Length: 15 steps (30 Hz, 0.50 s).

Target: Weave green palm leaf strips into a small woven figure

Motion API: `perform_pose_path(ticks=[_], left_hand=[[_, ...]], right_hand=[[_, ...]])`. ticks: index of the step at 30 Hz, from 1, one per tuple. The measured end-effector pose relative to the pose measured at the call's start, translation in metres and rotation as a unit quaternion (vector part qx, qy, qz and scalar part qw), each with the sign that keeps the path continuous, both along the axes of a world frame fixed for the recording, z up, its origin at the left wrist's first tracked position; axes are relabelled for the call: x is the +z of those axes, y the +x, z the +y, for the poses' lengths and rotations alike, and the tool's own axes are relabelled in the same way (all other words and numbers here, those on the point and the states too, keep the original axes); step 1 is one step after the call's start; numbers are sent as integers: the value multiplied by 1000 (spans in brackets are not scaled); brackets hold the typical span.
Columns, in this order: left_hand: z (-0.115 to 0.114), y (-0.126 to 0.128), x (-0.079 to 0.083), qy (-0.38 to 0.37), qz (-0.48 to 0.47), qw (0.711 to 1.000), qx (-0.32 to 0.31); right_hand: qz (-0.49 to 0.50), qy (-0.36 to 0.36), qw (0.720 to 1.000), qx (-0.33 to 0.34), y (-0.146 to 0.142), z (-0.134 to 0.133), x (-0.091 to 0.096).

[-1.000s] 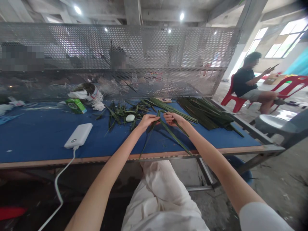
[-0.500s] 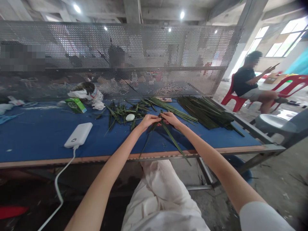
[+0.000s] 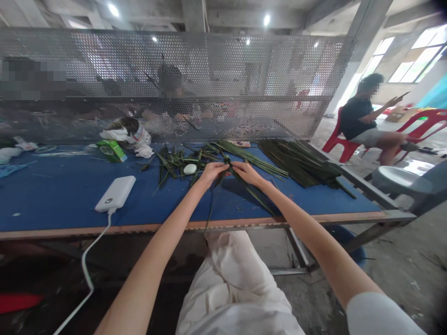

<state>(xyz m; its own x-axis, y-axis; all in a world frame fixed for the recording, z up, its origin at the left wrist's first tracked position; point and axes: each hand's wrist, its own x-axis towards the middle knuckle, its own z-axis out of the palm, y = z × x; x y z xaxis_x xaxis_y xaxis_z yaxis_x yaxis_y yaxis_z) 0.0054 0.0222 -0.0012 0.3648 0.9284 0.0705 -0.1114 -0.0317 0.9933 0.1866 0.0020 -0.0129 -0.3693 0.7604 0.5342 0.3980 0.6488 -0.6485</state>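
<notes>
My left hand (image 3: 213,173) and my right hand (image 3: 246,173) sit close together above the blue table top, pinching long, narrow green palm leaf strips (image 3: 226,164) between them. Some strip ends hang down toward the table's front edge, and others trail to the right. Just beyond my left hand lies a loose heap of cut green leaves (image 3: 178,165) with a white egg-shaped object (image 3: 190,169) on it. A neat pile of dark green strips (image 3: 300,163) lies to the right of my right hand.
A white power bank (image 3: 115,194) with a white cable lies left of my hands, beside a green box (image 3: 111,151) and crumpled white plastic (image 3: 127,132). A perforated metal screen (image 3: 209,79) runs along the far edge. A seated person (image 3: 363,116) on a red plastic chair holds a phone.
My hands have drawn closer together and moved slightly up the view. The leaf strips are now gathered more tightly between them, and their ends hang more steeply.
</notes>
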Motion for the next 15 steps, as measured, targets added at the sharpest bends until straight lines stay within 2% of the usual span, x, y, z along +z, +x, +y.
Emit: perform_pose_path(ticks=[4,10,12,15], left_hand=[[1,-1,0,8,-29,999,17],[8,-4,1,-12,-52,992,113],[9,-5,2,-26,-56,991,119],[7,-4,0,-45,-64,992,97]], right_hand=[[26,-65,997,40,3,3,1],[48,-185,971,141,8,-6,10],[67,-212,962,161,7,-8,11],[101,-221,959,146,4,-7,8]])
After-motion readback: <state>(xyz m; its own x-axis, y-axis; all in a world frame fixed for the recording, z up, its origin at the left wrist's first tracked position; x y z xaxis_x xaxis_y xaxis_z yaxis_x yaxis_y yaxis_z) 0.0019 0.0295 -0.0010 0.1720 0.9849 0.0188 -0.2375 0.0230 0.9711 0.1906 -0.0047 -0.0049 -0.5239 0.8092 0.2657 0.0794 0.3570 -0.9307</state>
